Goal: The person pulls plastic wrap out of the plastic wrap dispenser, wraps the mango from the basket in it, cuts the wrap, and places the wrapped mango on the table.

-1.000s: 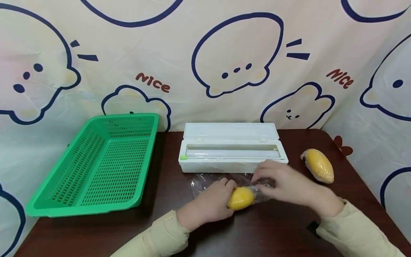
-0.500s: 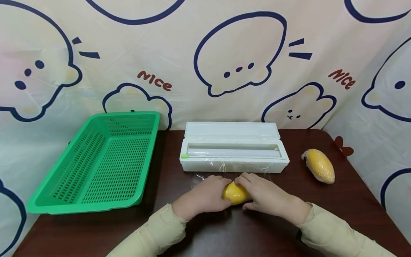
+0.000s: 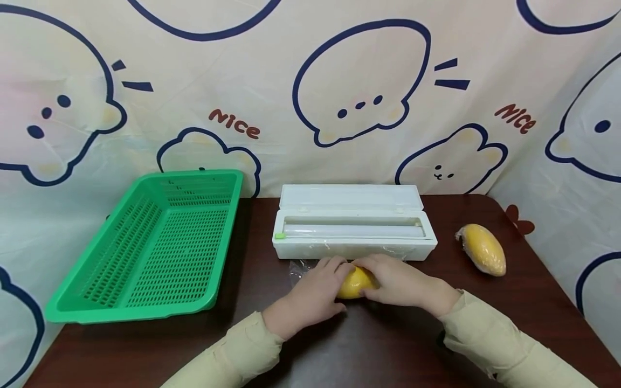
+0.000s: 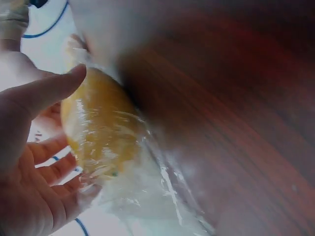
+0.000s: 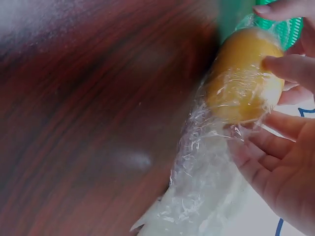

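A yellow mango, partly covered in clear plastic wrap, lies in front of the wrap box. Around its left end, my left hand has the thumb on the near side and the fingers on the far side. My right hand holds the right end, thumb against the fruit in the right wrist view and fingertips at the film beneath. The left wrist view shows loose film trailing off the mango. Both hands hide the mango's ends in the head view.
Behind the hands stands a white wrap box, lid raised, with a film roll inside. A green basket is at the left. Another wrapped mango lies at the right on the dark wooden table.
My right hand has come left and down from the film onto the mango's right end. The mango has shifted slightly left and toward the box, my left hand staying at it.
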`<state>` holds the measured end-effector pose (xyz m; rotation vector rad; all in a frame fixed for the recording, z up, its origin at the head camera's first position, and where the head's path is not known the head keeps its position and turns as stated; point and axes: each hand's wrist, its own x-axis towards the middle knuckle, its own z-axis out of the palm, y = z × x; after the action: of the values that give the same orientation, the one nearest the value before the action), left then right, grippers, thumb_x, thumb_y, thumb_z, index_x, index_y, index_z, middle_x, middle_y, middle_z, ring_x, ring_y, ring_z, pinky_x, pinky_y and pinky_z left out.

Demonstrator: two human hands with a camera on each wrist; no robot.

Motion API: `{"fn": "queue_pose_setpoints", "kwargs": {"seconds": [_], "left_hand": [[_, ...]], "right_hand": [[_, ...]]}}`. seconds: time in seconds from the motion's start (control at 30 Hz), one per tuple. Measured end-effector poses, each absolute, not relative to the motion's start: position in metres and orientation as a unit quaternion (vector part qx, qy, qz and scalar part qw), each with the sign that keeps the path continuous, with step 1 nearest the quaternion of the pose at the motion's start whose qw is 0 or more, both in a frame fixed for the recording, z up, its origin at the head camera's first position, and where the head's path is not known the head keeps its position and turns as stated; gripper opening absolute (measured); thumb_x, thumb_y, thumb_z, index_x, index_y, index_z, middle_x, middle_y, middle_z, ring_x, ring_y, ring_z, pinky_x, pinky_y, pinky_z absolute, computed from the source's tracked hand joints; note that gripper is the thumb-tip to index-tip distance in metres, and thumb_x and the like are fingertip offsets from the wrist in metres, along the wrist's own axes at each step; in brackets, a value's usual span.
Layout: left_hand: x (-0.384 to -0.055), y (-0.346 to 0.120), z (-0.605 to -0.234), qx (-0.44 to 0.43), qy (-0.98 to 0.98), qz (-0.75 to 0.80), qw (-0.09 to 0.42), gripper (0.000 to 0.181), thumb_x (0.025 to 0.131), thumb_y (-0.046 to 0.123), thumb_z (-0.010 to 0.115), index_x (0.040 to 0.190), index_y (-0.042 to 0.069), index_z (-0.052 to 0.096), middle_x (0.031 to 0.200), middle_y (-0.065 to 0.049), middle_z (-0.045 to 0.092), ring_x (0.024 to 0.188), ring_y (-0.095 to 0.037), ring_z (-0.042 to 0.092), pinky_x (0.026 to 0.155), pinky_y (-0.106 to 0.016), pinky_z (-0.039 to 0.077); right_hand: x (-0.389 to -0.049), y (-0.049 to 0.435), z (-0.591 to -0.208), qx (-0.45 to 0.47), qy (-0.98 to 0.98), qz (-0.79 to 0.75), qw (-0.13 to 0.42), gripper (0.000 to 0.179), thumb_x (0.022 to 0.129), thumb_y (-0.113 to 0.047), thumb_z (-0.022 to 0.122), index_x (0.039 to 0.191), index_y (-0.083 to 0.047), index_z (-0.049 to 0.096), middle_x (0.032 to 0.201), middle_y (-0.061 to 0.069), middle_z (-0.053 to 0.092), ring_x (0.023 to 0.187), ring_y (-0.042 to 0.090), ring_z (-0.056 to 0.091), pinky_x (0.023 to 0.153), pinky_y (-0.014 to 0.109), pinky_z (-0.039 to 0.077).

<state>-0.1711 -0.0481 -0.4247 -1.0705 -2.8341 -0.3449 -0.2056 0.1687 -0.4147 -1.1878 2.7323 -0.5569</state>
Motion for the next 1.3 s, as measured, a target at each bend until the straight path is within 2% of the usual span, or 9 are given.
{"fn": "queue_pose_setpoints", "kwargs": {"seconds": [0.13,0.23,0.33,0.47,0.67,0.93,1.07,1.23,1.3], "left_hand": [[-0.180,-0.051,-0.430,-0.356,-0.926,-0.116,0.041,0.078,0.074,0.017,0.094,0.139,0.003,0.053,0.130,-0.009,0.055,0.119,-0.028,0.055,0.094,-0.038,0.053],[-0.185,-0.054,-0.433,-0.364,-0.922,-0.127,0.045,0.074,0.074,0.008,0.092,0.136,0.002,0.054,0.128,-0.011,0.057,0.118,-0.029,0.056,0.096,-0.039,0.052],[-0.188,-0.056,-0.434,-0.365,-0.918,-0.151,0.041,0.069,0.075,0.003,0.090,0.133,0.000,0.054,0.128,-0.013,0.058,0.118,-0.030,0.056,0.101,-0.040,0.049],[-0.189,-0.059,-0.435,-0.342,-0.922,-0.180,0.021,0.065,0.078,0.005,0.087,0.132,0.000,0.052,0.124,-0.015,0.061,0.115,-0.029,0.059,0.098,-0.040,0.050],[-0.189,-0.056,-0.436,-0.311,-0.936,-0.163,0.004,0.073,0.075,0.019,0.092,0.134,0.003,0.053,0.124,-0.012,0.063,0.116,-0.027,0.060,0.092,-0.041,0.053],[-0.188,-0.050,-0.439,-0.303,-0.947,-0.097,0.047,0.080,0.066,0.033,0.098,0.130,0.006,0.058,0.121,-0.007,0.055,0.109,-0.023,0.057,0.078,-0.037,0.056],[-0.187,-0.050,-0.438,-0.309,-0.946,-0.073,0.062,0.078,0.067,0.034,0.098,0.128,0.007,0.060,0.118,-0.006,0.054,0.106,-0.023,0.057,0.075,-0.036,0.054],[-0.189,-0.055,-0.435,-0.322,-0.940,-0.104,0.049,0.077,0.073,0.024,0.094,0.137,0.005,0.055,0.126,-0.010,0.061,0.114,-0.027,0.058,0.087,-0.041,0.054],[-0.190,-0.057,-0.434,-0.326,-0.937,-0.118,0.045,0.074,0.075,0.021,0.090,0.137,0.004,0.054,0.123,-0.011,0.064,0.114,-0.028,0.059,0.089,-0.042,0.053]], "right_hand": [[-0.208,0.166,-0.418,-0.382,0.903,-0.185,0.070,0.052,0.091,-0.020,0.073,0.137,-0.001,0.058,0.113,0.004,0.065,0.096,0.015,0.058,0.082,0.037,0.051],[-0.208,0.165,-0.420,-0.377,0.907,-0.180,0.053,0.056,0.087,-0.023,0.079,0.134,-0.003,0.057,0.110,0.003,0.064,0.092,0.014,0.059,0.079,0.036,0.052],[-0.207,0.162,-0.421,-0.378,0.909,-0.171,0.024,0.061,0.081,-0.026,0.088,0.128,-0.003,0.058,0.116,0.007,0.063,0.098,0.018,0.060,0.084,0.039,0.053],[-0.206,0.159,-0.424,-0.391,0.909,-0.143,-0.018,0.069,0.073,-0.024,0.094,0.127,0.002,0.060,0.125,0.013,0.059,0.110,0.026,0.060,0.092,0.044,0.053],[-0.205,0.159,-0.429,-0.398,0.908,-0.120,-0.041,0.070,0.073,-0.015,0.094,0.129,0.005,0.058,0.121,0.015,0.062,0.107,0.029,0.062,0.090,0.046,0.053],[-0.206,0.161,-0.430,-0.385,0.910,-0.153,-0.020,0.057,0.075,-0.017,0.093,0.116,-0.005,0.056,0.097,0.003,0.061,0.085,0.017,0.059,0.074,0.036,0.053],[-0.206,0.162,-0.427,-0.379,0.909,-0.172,-0.005,0.054,0.075,-0.019,0.092,0.116,-0.005,0.059,0.103,0.004,0.063,0.087,0.015,0.060,0.074,0.035,0.053],[-0.208,0.165,-0.425,-0.375,0.904,-0.203,0.014,0.050,0.076,-0.020,0.089,0.115,-0.002,0.065,0.114,0.005,0.062,0.094,0.016,0.061,0.081,0.035,0.054],[-0.210,0.166,-0.425,-0.373,0.903,-0.211,0.025,0.048,0.078,-0.021,0.088,0.116,-0.002,0.067,0.115,0.005,0.063,0.097,0.015,0.060,0.083,0.035,0.053]]}}
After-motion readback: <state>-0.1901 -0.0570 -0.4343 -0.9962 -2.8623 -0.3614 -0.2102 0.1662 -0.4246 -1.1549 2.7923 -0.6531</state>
